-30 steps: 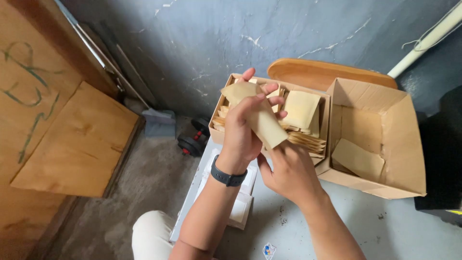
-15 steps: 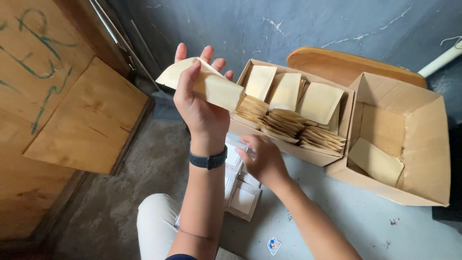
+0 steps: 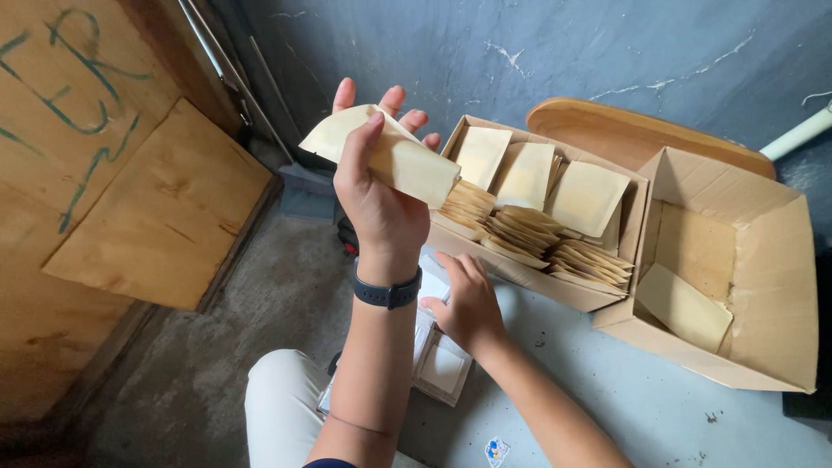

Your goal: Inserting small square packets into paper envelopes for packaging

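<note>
— What's raised?
— The left hand (image 3: pixel 377 195) grips a tan paper envelope (image 3: pixel 386 156) beside the open cardboard box of stacked envelopes (image 3: pixel 529 273).
— The other?
— The right hand (image 3: pixel 468 303) rests on small white packets (image 3: pixel 444 368).

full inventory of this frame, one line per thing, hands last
held envelope: 1, tan, raised in the left hand
envelope box: 1, brown cardboard, on the table, packed with rows of tan envelopes
open box: 1, brown cardboard, right of the envelope box, one tan envelope inside
white packets: a stack, count unclear, at the table's near edge under the right hand
table: 1, grey-blue
wooden board: 1, light brown, leaning at left
wristband: 1, black, left wrist
left hand: grips the held envelope
right hand: rests on the white packets
</note>
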